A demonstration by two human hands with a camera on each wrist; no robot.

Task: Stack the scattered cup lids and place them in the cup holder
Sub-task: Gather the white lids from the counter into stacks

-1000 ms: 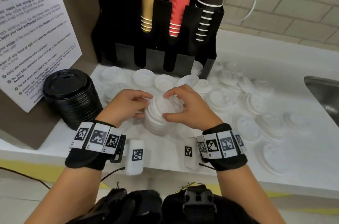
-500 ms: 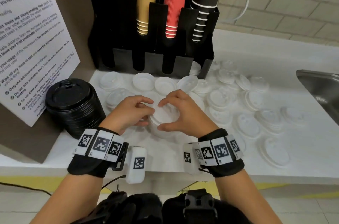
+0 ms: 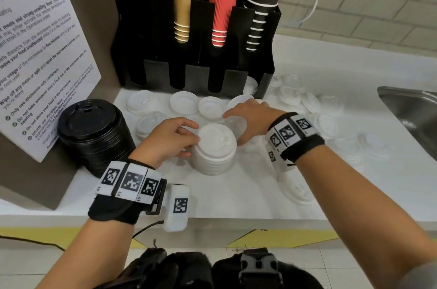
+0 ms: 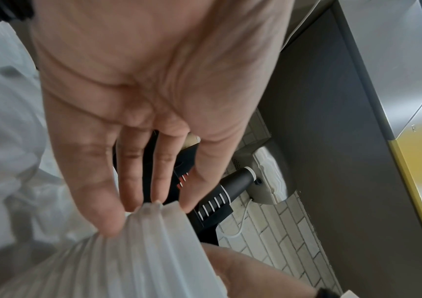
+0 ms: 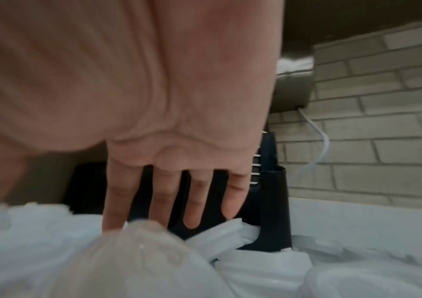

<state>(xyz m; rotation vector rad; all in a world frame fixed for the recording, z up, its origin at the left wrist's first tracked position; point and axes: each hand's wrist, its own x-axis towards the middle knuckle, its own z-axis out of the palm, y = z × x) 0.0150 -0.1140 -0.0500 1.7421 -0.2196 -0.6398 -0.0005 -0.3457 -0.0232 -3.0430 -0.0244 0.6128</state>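
Left hand (image 3: 169, 139) curled on the left side of the white lid stack (image 3: 215, 149), fingers and thumb gripping its edges. Right hand (image 3: 248, 120) holds nothing, fingers spread and straight, hovering just behind-right of the stack over loose lids (image 3: 210, 105). Stack stands upright on the table (image 3: 236, 198). Cup holder (image 3: 196, 61) behind the stack, against the wall. Black lid stack (image 3: 94, 135) to its left. More white lids scattered right of it.
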